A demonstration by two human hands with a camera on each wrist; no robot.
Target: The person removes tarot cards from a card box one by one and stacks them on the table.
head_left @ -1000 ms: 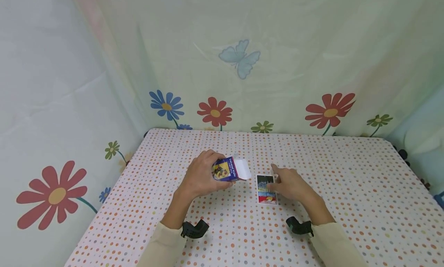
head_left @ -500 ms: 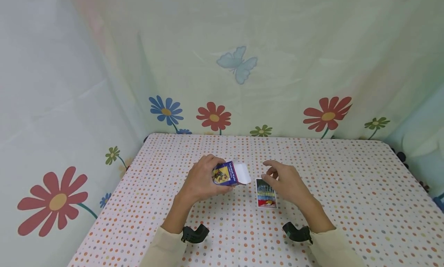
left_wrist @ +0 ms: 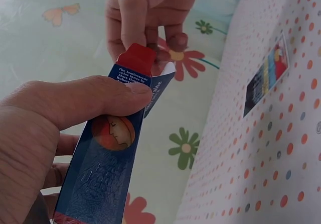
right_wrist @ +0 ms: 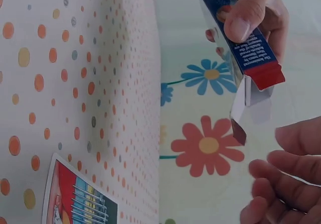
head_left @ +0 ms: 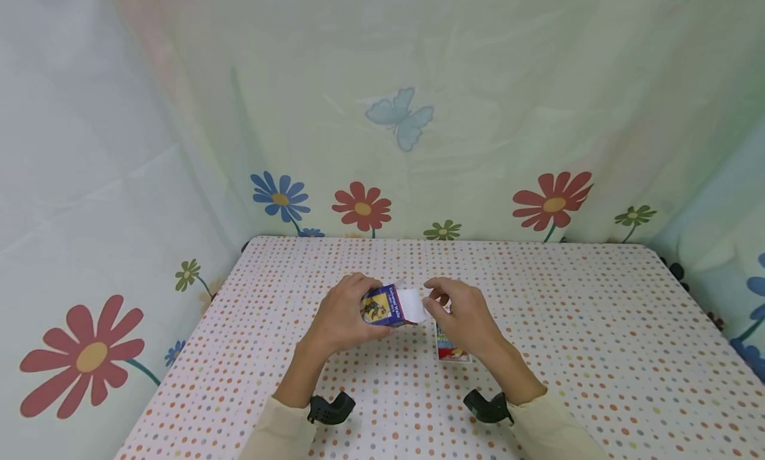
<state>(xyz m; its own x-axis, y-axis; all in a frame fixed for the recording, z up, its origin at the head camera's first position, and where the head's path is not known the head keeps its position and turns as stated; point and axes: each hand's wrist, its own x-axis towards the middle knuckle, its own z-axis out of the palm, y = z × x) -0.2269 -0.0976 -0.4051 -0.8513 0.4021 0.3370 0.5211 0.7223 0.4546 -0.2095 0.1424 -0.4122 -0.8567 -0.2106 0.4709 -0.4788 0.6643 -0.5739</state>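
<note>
My left hand grips a blue tarot card box, tilted, with its open end facing right. Its thumb presses the narrow side, which bears a round face picture in the left wrist view. A white-lined flap stands out from the box's mouth, and a red tab shows beside it. My right hand hovers at the flap, fingers loosely bent; a gap shows between them and the box in the right wrist view. Below this hand lies a tarot card printed with swords, partly hidden by it in the head view.
A dotted cloth covers the table. Behind it hangs a pale curtain with printed flowers and a butterfly. Each wrist wears a black camera mount.
My right hand has lifted off the tarot card and moved left to the box's flap, its fingers bending. My left hand keeps holding the box in nearly the same place. The head view has shifted slightly.
</note>
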